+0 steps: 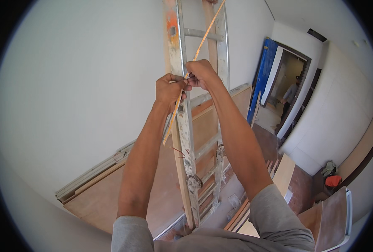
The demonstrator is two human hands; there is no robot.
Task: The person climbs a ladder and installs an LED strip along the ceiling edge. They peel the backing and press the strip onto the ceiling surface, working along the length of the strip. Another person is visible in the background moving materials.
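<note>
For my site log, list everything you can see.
Rope: one, orange and white, centre
Ladder: one, silver, paint-spotted, centre
Wire: one, dark red, by ladder
Boards: several, brown, behind ladder and lower right
Planks: several, pale and reddish, lower right
Sheet: one, blue, beside door frame
Door frame: one, dark, upper right
Person: one, grey top, beyond door frame
Item: one, orange, right, kind unclear
Slot: one, black, ceiling
Walls: at least two, white, left and right
Left hand: one, bare, on rope
Right hand: one, bare, on rope
Forearms: two, bare, centre
Sleeves: two, grey, bottom

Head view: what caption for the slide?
Hands pinch a patterned orange cord in front of a stained metal ladder near a white wall.
</note>
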